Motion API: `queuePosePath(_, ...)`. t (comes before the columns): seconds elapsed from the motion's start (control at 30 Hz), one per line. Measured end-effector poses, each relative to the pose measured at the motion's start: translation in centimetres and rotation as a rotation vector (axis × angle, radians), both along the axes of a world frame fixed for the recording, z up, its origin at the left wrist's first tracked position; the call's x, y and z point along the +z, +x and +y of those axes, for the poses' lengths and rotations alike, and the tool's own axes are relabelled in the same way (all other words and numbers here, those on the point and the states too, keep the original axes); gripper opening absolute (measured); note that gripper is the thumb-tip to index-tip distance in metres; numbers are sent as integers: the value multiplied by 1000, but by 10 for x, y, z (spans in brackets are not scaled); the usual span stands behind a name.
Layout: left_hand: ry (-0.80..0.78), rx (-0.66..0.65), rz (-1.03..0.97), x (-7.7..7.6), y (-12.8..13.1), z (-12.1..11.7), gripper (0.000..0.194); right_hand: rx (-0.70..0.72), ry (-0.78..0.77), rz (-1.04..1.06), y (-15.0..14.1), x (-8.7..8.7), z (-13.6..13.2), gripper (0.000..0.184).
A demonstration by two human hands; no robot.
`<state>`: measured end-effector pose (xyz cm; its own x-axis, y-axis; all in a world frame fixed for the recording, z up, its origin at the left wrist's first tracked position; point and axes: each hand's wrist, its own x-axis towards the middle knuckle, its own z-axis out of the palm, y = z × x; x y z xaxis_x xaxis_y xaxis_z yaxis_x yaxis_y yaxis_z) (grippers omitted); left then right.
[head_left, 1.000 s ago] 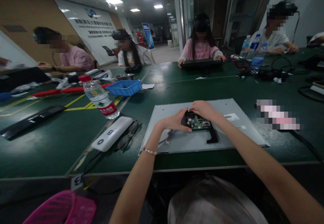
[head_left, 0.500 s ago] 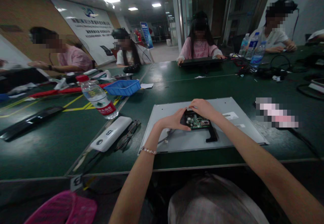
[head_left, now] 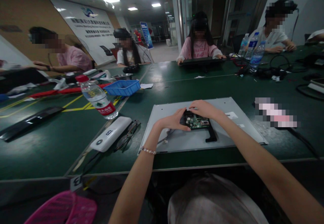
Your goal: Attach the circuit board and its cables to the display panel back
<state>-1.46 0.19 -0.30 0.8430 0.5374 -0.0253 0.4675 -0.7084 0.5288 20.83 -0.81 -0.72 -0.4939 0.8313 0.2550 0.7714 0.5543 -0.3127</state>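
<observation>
the left hand point(head_left: 174, 120) rests at the left side of a green circuit board point(head_left: 196, 122), thumb and fingers spread around its edge; the right hand point(head_left: 202, 108) bends its fingers over the upper edge. whether either one actually grips is impossible to tell. the board sits in a black bracket point(head_left: 212, 135) on a grey metal panel point(head_left: 177, 143), which lies on the green table point(head_left: 167, 90), right of folded eyeglasses point(head_left: 127, 136).

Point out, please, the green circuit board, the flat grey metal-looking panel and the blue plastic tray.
Green circuit board point(head_left: 198, 122), head view: its visible middle.
Flat grey metal-looking panel point(head_left: 186, 140), head view: its bare near part.
Blue plastic tray point(head_left: 128, 89), head view: its near wall.
</observation>
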Motion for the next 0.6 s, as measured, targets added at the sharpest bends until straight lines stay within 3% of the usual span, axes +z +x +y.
queuePosePath(0.23,-30,81,132,3,1,-4,118,-128,-80,27,48,22,-16,26)
queuePosePath(0.43,29,76,101,2,3,-5,112,-212,-257,60,104,-2,-39,29)
queuePosePath(0.6,42,71,90,2,3,-5,110,-242,-372,122,111,-13,-50,29)
